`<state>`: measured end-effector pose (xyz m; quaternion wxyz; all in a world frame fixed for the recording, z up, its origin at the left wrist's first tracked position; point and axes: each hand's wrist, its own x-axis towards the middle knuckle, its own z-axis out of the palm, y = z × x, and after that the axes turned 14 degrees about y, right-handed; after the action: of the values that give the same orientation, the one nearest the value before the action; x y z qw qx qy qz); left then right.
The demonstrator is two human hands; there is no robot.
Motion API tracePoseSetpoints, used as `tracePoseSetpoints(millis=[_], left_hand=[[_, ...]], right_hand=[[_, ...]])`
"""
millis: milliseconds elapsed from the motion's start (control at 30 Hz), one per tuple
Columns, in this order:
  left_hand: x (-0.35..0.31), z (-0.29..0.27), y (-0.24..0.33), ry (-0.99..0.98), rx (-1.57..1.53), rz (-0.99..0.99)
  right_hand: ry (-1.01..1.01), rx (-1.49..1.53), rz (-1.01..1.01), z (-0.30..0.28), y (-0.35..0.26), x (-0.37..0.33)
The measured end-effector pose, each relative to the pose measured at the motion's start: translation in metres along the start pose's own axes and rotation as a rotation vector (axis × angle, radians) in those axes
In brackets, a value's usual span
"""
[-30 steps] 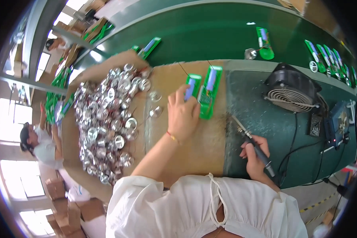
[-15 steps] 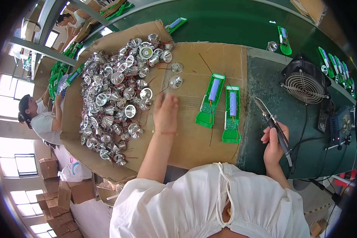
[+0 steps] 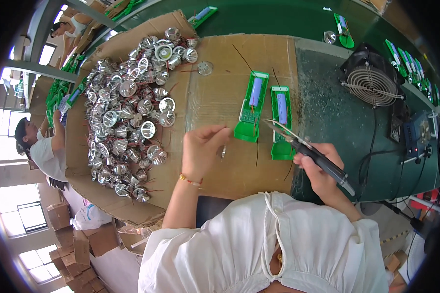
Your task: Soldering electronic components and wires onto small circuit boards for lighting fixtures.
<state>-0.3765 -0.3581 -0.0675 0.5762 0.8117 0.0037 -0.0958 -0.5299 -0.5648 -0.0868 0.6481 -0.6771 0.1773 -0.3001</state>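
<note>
My left hand [image 3: 200, 149] is over the cardboard, thumb and fingertips pinched together. A small silver reflector cup [image 3: 223, 153] hangs just below those fingertips, mostly hidden by the hand. My right hand [image 3: 322, 168] grips a black soldering iron [image 3: 325, 163], its tip pointing up and left. That tip crosses in front of the right green housing [image 3: 281, 144]. Beside it lies the left green housing [image 3: 247, 128]. Each housing holds a purple battery cell, a small circuit board and loose dark wires. Another silver reflector cup [image 3: 205, 68] lies farther back on the cardboard.
A cardboard box [image 3: 76, 146] at left is heaped with wired reflector cups [image 3: 127, 88]. At right stand a black fan [image 3: 371, 85] and a blue soldering station [image 3: 415, 139]. More green housings [image 3: 406, 63] line the far right. Two people sit at the left.
My left hand has drawn back toward me with one of the two loose reflector cups. My right hand has brought the iron leftward over the right housing. The whole view has shifted slightly.
</note>
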Motion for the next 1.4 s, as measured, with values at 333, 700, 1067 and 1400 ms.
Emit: tracePoseSetpoints(millis=[333, 700, 1067, 1400], left_hand=[[0.004, 0.027, -0.012, 0.070, 0.244, 0.286], [0.010, 0.031, -0.011, 0.066, 0.229, 0.285], [0.014, 0.032, -0.014, 0.052, 0.215, 0.255], [0.015, 0.031, -0.011, 0.012, 0.176, 0.147]], right_hand=[[0.019, -0.190, -0.133, 0.023, 0.004, 0.014], [0.090, -0.015, 0.057, 0.045, 0.009, 0.020], [0.141, 0.026, 0.221, 0.047, 0.008, 0.020], [0.150, 0.004, 0.078, 0.034, 0.006, 0.015]])
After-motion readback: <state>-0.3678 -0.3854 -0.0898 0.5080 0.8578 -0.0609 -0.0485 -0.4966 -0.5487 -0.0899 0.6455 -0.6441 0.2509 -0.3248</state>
